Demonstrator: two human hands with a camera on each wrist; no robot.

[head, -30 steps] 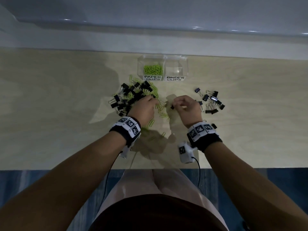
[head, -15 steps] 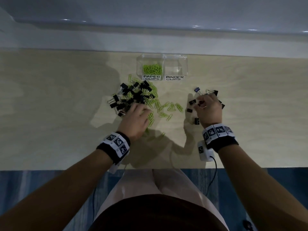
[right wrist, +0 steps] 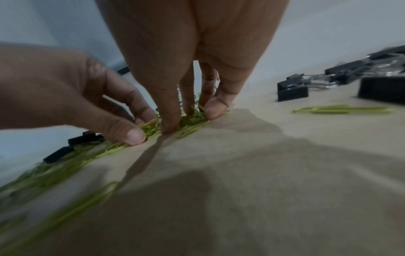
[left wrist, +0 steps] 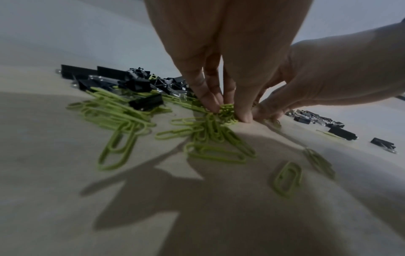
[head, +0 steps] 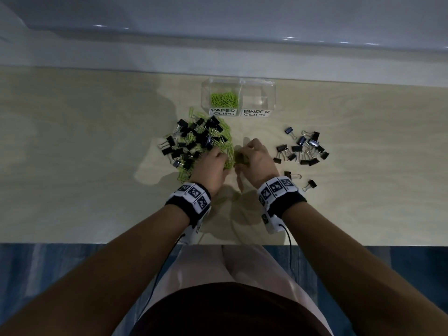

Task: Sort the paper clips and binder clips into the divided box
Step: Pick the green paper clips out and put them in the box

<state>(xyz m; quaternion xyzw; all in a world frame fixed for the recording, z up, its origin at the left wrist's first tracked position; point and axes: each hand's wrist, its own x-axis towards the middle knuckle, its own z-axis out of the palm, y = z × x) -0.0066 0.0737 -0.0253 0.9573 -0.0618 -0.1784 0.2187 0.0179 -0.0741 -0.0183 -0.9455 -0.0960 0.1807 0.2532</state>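
Both forearms reach in from the bottom of the head view and meet at the centre of the pale wooden surface (head: 84,166). The left hand (head: 211,166) points its fingers (left wrist: 210,102) steeply down, tips bunched on a small clump of green paper clips (left wrist: 228,110), pinching it against the surface. The right hand (head: 258,158) comes in just beside it, its fingers (right wrist: 168,121) also angled down and drawn together round the same green clump, thumb (right wrist: 214,109) closing from the other side.

More green clips spread toward the left of the frame, tangled with a mixed pile of black binder clips (head: 191,141). A separate group of binder clips (head: 303,149) lies at centre right, apart from the hands.

The clear divided box (head: 269,93) stands at upper centre. Its left compartment, labelled "PAPER CLIPS" (head: 223,112), holds green clips; the right compartment is labelled "BINDER CLIPS" (head: 256,113). Each wrist wears a black band with square black-and-white markers (head: 194,192).
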